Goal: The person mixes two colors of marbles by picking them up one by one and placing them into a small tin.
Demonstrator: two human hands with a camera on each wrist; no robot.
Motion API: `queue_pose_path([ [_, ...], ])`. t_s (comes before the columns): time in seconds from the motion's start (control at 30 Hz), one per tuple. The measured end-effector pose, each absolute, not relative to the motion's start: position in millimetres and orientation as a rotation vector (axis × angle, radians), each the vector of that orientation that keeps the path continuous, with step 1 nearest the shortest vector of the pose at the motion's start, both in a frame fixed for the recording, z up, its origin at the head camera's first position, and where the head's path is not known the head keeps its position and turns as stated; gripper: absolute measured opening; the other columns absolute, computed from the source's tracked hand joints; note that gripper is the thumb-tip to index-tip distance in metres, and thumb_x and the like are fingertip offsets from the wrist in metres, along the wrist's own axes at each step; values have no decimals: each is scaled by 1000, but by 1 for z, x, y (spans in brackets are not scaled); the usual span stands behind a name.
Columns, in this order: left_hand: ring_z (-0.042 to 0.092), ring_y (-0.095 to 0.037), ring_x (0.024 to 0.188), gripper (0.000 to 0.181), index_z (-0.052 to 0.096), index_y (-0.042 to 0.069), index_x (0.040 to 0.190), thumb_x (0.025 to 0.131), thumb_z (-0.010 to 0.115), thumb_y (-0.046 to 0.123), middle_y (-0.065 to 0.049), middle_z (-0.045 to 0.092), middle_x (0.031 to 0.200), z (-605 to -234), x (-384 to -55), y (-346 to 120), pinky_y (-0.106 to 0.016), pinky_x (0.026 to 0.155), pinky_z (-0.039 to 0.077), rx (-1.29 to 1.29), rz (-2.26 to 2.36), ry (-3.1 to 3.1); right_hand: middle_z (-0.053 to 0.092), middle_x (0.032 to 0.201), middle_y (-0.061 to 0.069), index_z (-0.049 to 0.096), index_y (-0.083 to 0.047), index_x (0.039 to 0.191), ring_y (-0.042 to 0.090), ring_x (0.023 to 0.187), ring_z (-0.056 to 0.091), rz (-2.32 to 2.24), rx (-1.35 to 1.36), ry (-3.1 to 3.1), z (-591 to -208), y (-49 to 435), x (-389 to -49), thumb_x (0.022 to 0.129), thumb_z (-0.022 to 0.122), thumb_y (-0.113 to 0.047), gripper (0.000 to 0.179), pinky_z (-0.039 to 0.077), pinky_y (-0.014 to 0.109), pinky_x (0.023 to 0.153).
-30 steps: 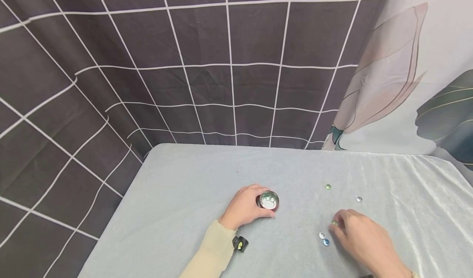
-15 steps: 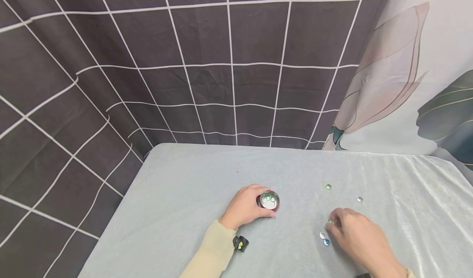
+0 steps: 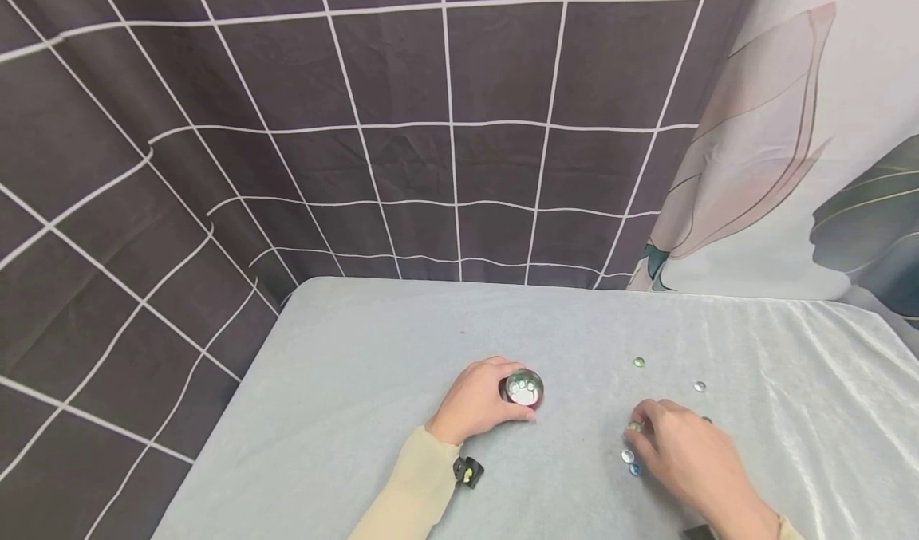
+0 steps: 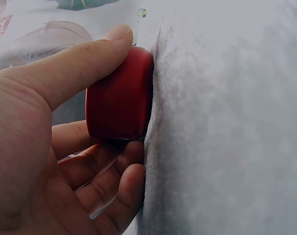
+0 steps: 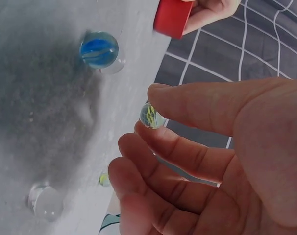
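My left hand [image 3: 477,400] holds a small round cup [image 3: 524,388], thumb on one side and fingers on the other. The cup stands on the cloth; its outside is red [image 4: 120,95] in the left wrist view, its inside shiny, with several marbles in it. To the right, my right hand [image 3: 689,452] pinches a clear marble with a yellow-green swirl [image 5: 151,116] between thumb and index finger, just above the cloth. Near those fingertips lie a clear marble [image 3: 627,456] and a blue marble [image 3: 635,469], close together.
A green marble [image 3: 639,361] and a clear marble [image 3: 700,386] lie farther back on the pale cloth-covered table [image 3: 373,333]. Another marble [image 3: 707,419] shows partly behind my right hand. A dark gridded curtain [image 3: 402,165] hangs along the back and left.
My right hand has moved a little left and away from me, carrying the pinched marble. A marble behind that hand has come partly into view. The left hand and cup stay put.
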State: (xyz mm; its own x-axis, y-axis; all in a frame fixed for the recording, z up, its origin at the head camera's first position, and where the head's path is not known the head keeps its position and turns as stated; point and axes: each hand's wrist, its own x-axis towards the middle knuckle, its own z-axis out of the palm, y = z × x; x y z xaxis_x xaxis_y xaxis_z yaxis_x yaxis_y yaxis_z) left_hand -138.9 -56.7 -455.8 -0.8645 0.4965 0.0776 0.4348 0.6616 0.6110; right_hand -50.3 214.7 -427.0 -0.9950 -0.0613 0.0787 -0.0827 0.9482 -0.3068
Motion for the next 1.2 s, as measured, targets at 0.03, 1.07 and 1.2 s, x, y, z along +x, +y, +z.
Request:
queue_pose_path([
  [0.03, 62, -9, 108, 58, 72, 19, 123, 72, 91, 40, 8, 69, 118, -456, -139, -57, -25, 96, 48, 780, 983, 2775, 55, 72, -7, 64, -17, 81, 14, 60, 51, 478, 114, -3037, -427, 214, -50, 80, 79, -20, 15, 46, 45, 54],
  [1.07, 62, -11, 112, 56, 73, 19, 122, 72, 90, 39, 6, 68, 121, -455, -138, -56, -28, 99, 47, 769, 981, 2772, 56, 73, -6, 66, -16, 82, 10, 59, 48, 501, 194, -2964, -422, 194, -60, 78, 81, -18, 15, 44, 37, 51],
  [1.2, 62, -12, 115, 56, 72, 18, 122, 73, 90, 38, 5, 68, 123, -454, -138, -55, -28, 102, 46, 769, 987, 2774, 59, 76, -6, 67, -16, 82, 11, 61, 51, 510, 220, -2955, -422, 188, -62, 78, 82, -18, 16, 46, 38, 53],
])
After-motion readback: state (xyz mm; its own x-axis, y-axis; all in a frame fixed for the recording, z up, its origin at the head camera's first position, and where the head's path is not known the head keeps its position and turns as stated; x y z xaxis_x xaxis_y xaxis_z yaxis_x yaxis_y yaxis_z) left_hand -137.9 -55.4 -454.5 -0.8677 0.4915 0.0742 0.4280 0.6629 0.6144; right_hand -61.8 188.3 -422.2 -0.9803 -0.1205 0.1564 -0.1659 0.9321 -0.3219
